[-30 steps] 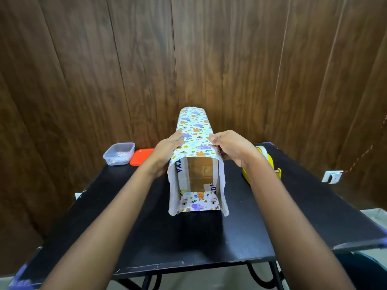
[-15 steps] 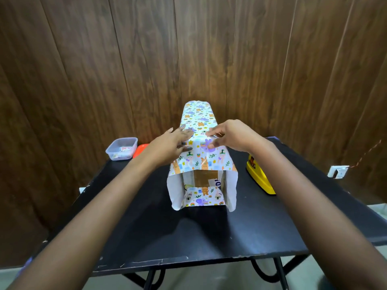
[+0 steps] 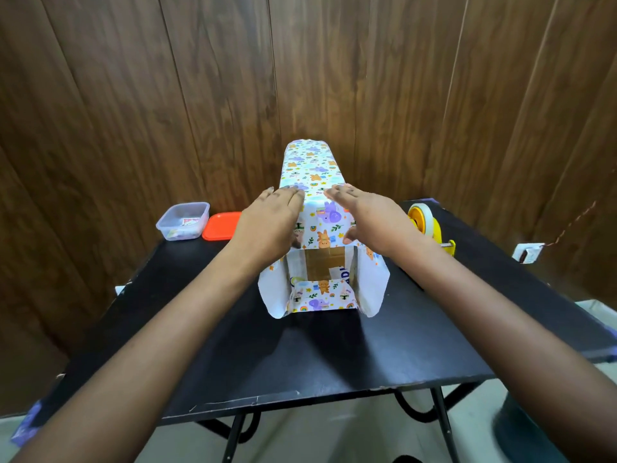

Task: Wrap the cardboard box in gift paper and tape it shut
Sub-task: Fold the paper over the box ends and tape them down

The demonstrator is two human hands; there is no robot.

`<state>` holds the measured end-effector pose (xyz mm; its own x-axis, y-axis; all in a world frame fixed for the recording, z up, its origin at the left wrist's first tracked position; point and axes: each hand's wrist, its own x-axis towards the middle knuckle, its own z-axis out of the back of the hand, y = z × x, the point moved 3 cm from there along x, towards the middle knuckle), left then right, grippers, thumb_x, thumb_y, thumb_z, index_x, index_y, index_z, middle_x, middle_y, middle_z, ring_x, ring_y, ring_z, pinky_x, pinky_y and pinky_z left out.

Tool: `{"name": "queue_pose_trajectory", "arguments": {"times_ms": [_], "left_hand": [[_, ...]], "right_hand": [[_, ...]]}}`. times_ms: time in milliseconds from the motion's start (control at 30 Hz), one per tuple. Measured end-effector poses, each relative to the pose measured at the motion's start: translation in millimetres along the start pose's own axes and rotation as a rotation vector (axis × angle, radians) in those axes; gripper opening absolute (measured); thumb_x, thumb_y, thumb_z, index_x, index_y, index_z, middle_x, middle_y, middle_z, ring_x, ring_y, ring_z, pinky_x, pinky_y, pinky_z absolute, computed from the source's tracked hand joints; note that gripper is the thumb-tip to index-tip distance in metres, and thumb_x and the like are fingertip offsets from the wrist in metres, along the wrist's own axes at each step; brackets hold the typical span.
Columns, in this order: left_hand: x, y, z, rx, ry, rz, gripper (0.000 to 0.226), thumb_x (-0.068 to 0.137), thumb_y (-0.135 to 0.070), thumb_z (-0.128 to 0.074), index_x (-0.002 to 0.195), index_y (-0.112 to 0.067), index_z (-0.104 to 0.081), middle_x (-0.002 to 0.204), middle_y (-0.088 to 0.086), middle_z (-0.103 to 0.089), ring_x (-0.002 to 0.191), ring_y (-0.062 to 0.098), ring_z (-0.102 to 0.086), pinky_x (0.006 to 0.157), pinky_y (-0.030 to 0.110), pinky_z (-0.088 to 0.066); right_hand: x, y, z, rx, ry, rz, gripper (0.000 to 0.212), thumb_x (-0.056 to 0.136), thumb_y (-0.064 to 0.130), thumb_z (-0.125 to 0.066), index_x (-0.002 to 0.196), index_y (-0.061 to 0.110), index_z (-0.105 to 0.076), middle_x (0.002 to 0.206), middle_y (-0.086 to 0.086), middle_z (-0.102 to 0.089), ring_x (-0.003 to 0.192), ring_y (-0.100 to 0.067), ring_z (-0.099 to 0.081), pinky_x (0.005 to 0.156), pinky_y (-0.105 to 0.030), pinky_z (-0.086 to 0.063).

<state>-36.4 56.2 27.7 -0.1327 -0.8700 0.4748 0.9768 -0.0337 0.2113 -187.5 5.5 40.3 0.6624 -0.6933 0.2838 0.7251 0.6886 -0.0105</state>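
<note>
Pressing gift paper point(image 3: 322, 215) onto box point(image 3: 325, 265), both hands point(image 3: 270, 225) flat

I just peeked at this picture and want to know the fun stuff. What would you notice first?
First, the long box in the middle of the black table, covered in paper with little animals; its near end is open, so brown cardboard shows. The left hand and right hand lie flat on top of it. A yellow tape holder sits to the right, and a clear tub with an orange lid beside it sits to the left.
</note>
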Motion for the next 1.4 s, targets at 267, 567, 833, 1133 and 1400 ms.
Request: {"name": "queue_pose_trajectory", "arguments": {"times_ms": [267,567,833,1133,1400], "left_hand": [[2,-11,0,0.182,-0.018,-0.033,0.081,0.084,-0.027,-0.067,0.147,-0.011,-0.018,0.135,0.014,-0.042,0.125,0.029,-0.043,0.098,0.036,-0.034],[-2,-14,-3,0.345,-0.137,-0.173,0.093,0.089,-0.031,-0.059,0.147,-0.033,0.013,0.121,0.017,-0.049,0.108,0.032,-0.054,0.075,0.035,-0.038],[0,-13,-9,0.32,-0.164,-0.2,0.097,0.085,-0.026,-0.064,0.142,-0.036,0.014,0.118,0.021,-0.054,0.098,0.036,-0.059,0.068,0.036,-0.039],[-1,-11,-6,0.264,-0.185,-0.198,0.103,0.066,-0.013,-0.08,0.145,-0.034,-0.017,0.1,0.027,-0.06,0.083,0.042,-0.062,0.062,0.038,-0.04],[-2,-10,-7,0.282,-0.16,-0.175,0.104,0.072,-0.022,-0.077,0.145,-0.036,-0.004,0.109,0.025,-0.059,0.094,0.042,-0.061,0.067,0.039,-0.042]], "right_hand": [[-3,3,-6,-0.007,-0.06,-0.034,0.084,0.086,0.015,-0.066,0.152,0.022,-0.013,0.159,0.002,-0.015,0.146,-0.016,-0.017,0.108,-0.031,-0.031],[-7,-7,-6,0.517,-0.108,-0.152,0.077,0.08,0.01,-0.073,0.145,0.018,-0.033,0.136,-0.001,-0.052,0.112,-0.016,-0.056,0.082,-0.02,-0.047],[-27,-86,-31,1.177,-0.402,-0.497,0.023,0.088,0.005,-0.059,0.11,0.009,-0.066,0.113,-0.005,-0.066,0.105,-0.015,-0.059,0.083,-0.024,-0.046],[-31,-181,-104,0.638,-0.1,-0.993,0.044,0.095,0.038,-0.048,0.117,0.003,-0.06,0.12,-0.015,-0.061,0.115,-0.036,-0.053,0.101,-0.048,-0.041],[-21,-183,-86,0.824,-0.199,-1.121,0.036,0.079,0.015,-0.073,0.109,0.0,-0.06,0.113,-0.014,-0.06,0.11,-0.034,-0.056,0.098,-0.049,-0.046]]}}
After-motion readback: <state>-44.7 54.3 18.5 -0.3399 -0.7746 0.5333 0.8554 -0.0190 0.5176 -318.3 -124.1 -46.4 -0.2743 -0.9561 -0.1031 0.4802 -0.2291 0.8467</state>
